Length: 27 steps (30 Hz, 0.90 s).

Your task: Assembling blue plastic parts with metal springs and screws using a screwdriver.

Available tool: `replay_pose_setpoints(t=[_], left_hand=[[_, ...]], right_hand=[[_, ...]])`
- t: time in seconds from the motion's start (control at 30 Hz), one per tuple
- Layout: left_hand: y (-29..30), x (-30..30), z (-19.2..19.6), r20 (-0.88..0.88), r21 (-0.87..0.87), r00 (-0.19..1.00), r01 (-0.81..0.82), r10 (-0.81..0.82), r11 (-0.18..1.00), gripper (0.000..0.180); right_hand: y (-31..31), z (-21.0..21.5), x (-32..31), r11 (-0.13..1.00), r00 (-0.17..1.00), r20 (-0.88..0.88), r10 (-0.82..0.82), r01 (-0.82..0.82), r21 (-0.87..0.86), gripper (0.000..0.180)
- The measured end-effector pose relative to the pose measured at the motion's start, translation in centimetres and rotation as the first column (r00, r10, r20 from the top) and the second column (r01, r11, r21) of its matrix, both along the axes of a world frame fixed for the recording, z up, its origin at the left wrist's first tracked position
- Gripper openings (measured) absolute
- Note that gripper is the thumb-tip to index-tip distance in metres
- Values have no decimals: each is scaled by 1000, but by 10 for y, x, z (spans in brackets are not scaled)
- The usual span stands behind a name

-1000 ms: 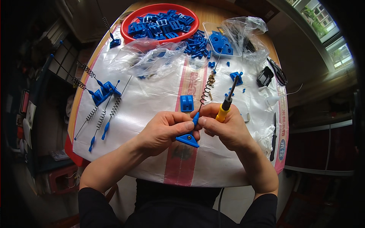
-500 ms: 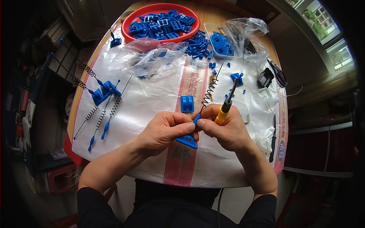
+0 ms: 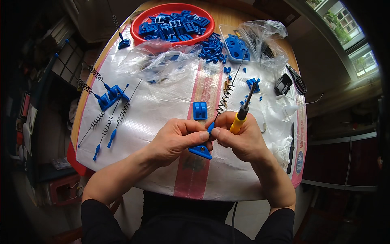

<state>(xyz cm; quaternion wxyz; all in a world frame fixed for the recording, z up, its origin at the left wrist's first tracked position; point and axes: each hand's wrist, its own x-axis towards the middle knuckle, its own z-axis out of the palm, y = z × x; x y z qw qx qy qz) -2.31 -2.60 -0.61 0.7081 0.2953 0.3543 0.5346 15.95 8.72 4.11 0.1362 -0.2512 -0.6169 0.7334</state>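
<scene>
My left hand (image 3: pixel 180 138) is closed in a pinch on a blue plastic base (image 3: pixel 200 152), whose triangular end with a small round fastener sticks out below my fingers. Between both hands stands a small blue fitting (image 3: pixel 211 127), with a black coiled spring wire (image 3: pixel 224 99) running up and away from it. My right hand (image 3: pixel 241 140) pinches at this fitting and also keeps a yellow-handled screwdriver (image 3: pixel 238 123) in its fingers, shaft pointing up and away. Just beyond my left fingers lies a blue slotted block (image 3: pixel 200 111). My fingertips partly hide where fitting and base meet.
A red tray (image 3: pixel 136 39) of blue parts stands at the back beside loose blue pegs (image 3: pixel 211 48) and a clear tub (image 3: pixel 239 60). Blue stands with coiled wires (image 3: pixel 109 99) are at left. A knife (image 3: pixel 291 154) and crumpled plastic (image 3: pixel 280 150) lie at right.
Both hands keep the same grip and stay almost still. The whole view has shifted only slightly.
</scene>
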Motion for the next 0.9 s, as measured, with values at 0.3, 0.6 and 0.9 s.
replay_pose_setpoints(t=[0.3, 0.6, 0.9], left_hand=[[-1, 1, -2, -116, 12, 993, -5, 6, 1000, 26], [0, -2, -2, 86, -33, 996, 12, -9, 999, 33], [-1, 0, -8, 48, -2, 999, -8, 8, 1000, 26]], right_hand=[[-7, -8, -3, 984, 997, 27, -76, 70, 164, 17], [3, -13, 2, 993, 997, -74, -34, 26, -113, 23], [-2, -13, -1, 992, 999, -29, -34, 37, 118, 17]])
